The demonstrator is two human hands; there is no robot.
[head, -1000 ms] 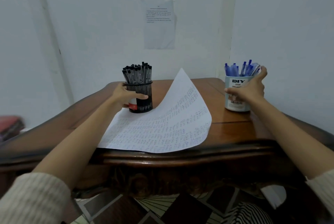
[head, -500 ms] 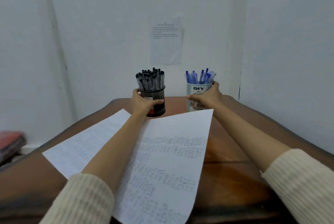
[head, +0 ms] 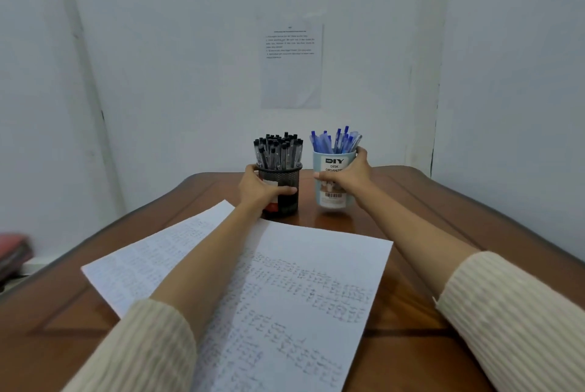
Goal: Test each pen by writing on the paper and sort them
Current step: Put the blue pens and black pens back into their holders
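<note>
A black mesh pen holder [head: 286,184] full of several black pens [head: 278,151] stands at the back of the wooden table [head: 443,220]. My left hand [head: 258,190] grips it from the left side. Right beside it stands a pale blue cup [head: 329,198] marked "DIY Desk Organizer", holding several blue pens [head: 335,141]. My right hand [head: 346,178] grips that cup around its right side. A large sheet of paper [head: 304,303] covered in handwritten lines lies in front of the holders, under my forearms.
White walls close in behind and to the right of the table. A printed sheet [head: 291,65] is stuck on the back wall above the holders. Something red [head: 12,249] sits low at the far left, off the table.
Both holders have been brought together at the back middle of the table, my hands still on them. The curled paper now lies flat, and the view has moved closer over the table.
</note>
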